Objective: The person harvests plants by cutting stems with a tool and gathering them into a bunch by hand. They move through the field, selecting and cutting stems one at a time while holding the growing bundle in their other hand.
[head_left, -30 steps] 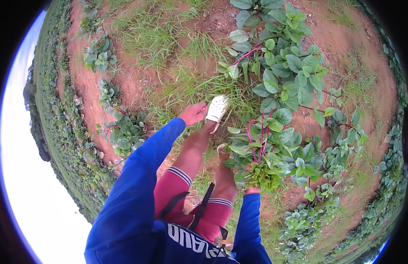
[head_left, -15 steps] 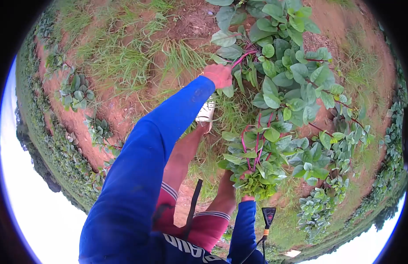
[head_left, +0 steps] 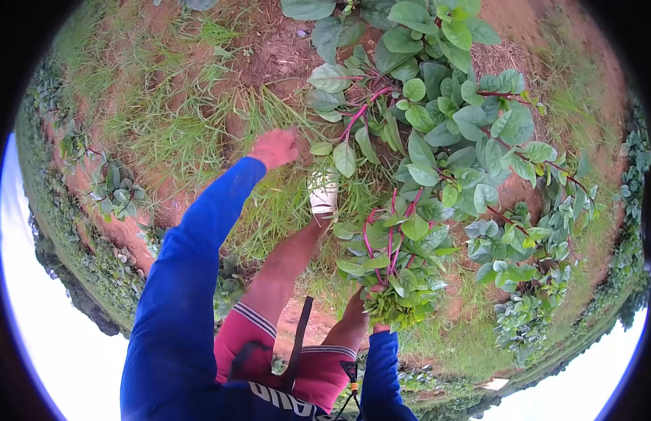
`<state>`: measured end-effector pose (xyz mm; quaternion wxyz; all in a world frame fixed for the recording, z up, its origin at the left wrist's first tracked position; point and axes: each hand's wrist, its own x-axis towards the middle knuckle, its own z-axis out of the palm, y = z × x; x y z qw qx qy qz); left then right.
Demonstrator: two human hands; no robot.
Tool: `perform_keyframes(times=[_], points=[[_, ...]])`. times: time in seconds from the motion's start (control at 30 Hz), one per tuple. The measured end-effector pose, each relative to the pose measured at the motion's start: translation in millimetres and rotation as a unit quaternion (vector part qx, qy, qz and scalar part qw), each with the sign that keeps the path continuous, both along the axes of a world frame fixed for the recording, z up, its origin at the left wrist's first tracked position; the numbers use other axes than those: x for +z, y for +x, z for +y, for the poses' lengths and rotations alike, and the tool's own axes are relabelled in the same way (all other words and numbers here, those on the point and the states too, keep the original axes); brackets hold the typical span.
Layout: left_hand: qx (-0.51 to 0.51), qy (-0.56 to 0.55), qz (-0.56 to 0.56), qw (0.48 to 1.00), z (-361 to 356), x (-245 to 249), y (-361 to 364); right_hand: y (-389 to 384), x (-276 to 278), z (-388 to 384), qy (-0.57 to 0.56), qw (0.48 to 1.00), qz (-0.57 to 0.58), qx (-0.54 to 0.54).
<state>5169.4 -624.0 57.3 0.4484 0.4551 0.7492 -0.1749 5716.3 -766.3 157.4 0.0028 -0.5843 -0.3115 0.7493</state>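
My left hand (head_left: 275, 148) is curled closed above the grass, left of the leafy plant (head_left: 437, 119). What its fingers hold, if anything, is too small to make out. A bent magenta stem (head_left: 360, 116) of the plant lies to its right, apart from it. Low in the view, my right hand (head_left: 379, 327) is wrapped round a bunch of cut leafy stems (head_left: 402, 291), whose leaves hide most of the fingers. Pink stems stick up out of the bunch, close to the plant's lower leaves.
A white shoe (head_left: 323, 193) stands in the grass (head_left: 178, 119) between the hands. Trailing vines (head_left: 508, 224) spread over the soil at the right. More plants (head_left: 115, 186) grow at the left. A black strap (head_left: 297, 344) hangs in front of the pink shorts (head_left: 244, 340).
My left hand has left the plant's pink stem and moved left and slightly down. The bunch in my right hand sits a little lower and further left in the view.
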Motion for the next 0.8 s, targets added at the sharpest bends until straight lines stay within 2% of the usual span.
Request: perform_keyframes(times=[0.07, 0.1, 0.17, 0.23, 0.27, 0.3, 0.33, 0.4, 0.43, 0.5, 0.6, 0.67, 0.7, 0.77, 0.8], points=[[0.107, 0.061, -0.08, 0.989, -4.8, 4.3, 28.2, 7.5, 0.5, -15.1, -0.023, 0.999, 0.005, -0.035], [0.112, 0.063, -0.083, 0.988, 2.3, -2.5, 41.6, 10.3, -4.4, -16.1, -0.037, 0.997, 0.018, -0.069], [0.209, 0.151, -0.047, 0.965, 20.9, -19.6, 73.7, 8.5, -4.3, -20.8, -0.001, 0.997, -0.006, -0.076], [0.261, 0.143, -0.044, 0.954, 29.6, -65.5, 100.6, -2.7, 9.2, -5.4, 0.041, 0.995, -0.022, -0.085], [0.307, 0.133, -0.038, 0.942, 29.9, -91.8, 106.6, -20.7, 30.0, 14.8, -0.065, 0.969, -0.018, -0.236], [0.319, 0.13, -0.096, 0.934, 22.4, -115.1, 112.3, -34.2, 37.0, 31.3, -0.17, 0.911, -0.007, -0.376], [0.329, 0.127, -0.15, 0.924, 14.3, -123.0, 114.8, -22.6, 43.2, 28.7, -0.154, 0.924, -0.036, -0.349], [0.37, 0.202, -0.179, 0.889, 1.4, -80.3, 116.5, -12.4, 50.7, 31.0, -0.136, 0.938, -0.07, -0.312], [0.387, 0.199, -0.186, 0.881, -16.4, -71.2, 116.0, -12.3, 58.1, 35.6, -0.137, 0.939, -0.073, -0.308], [0.409, 0.207, -0.106, 0.882, -38.4, -48.9, 119.2, -10.8, 70.0, 50.9, -0.142, 0.939, -0.079, -0.302], [0.372, 0.271, -0.104, 0.881, -43.3, -32.9, 112.9, -6.1, 87.6, 68.5, -0.141, 0.939, -0.094, -0.3], [0.269, 0.318, -0.118, 0.901, -32.7, -43.3, 117.3, 1.3, 90.8, 77.8, -0.134, 0.941, -0.107, -0.292], [0.274, 0.326, -0.124, 0.896, -20.7, -52.7, 122.7, 5.3, 89.6, 81.8, -0.131, 0.941, -0.112, -0.291], [0.225, 0.286, -0.076, 0.928, 1.9, -75.3, 127.5, 12.6, 86.4, 87.4, -0.125, 0.941, -0.122, -0.29], [0.178, 0.222, -0.094, 0.954, 7.7, -97.6, 128.3, 15.6, 85.9, 90.3, -0.124, 0.941, -0.126, -0.29]])
